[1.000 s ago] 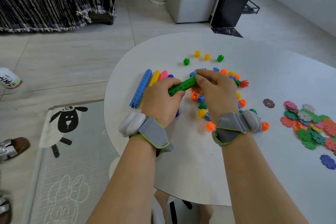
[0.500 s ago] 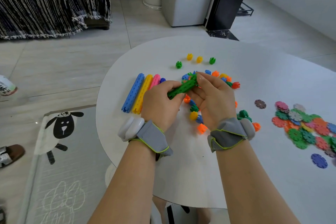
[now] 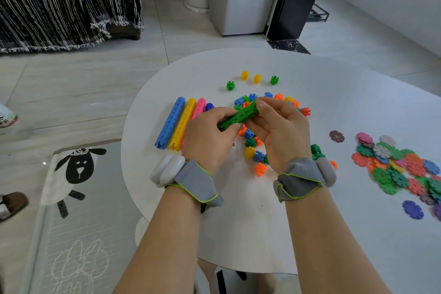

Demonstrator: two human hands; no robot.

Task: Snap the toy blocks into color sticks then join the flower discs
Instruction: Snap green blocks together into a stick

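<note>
While the green stick (image 3: 238, 117) is held above the tabletop (image 3: 334, 93), align before pressing.
Both close on it: left grip (image 3: 210, 133) curls round the lower end, right grip (image 3: 279, 131) pinches the upper end. Seat each loose green block (image 3: 274, 80) square to the stick axis.

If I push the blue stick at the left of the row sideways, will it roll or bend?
Probably stiff: the blue stick lies dead straight beside the yellow stick. Its notched, ridged sides likely stop free rolling. Pushed hard, the snapped joints might pop apart.
</note>
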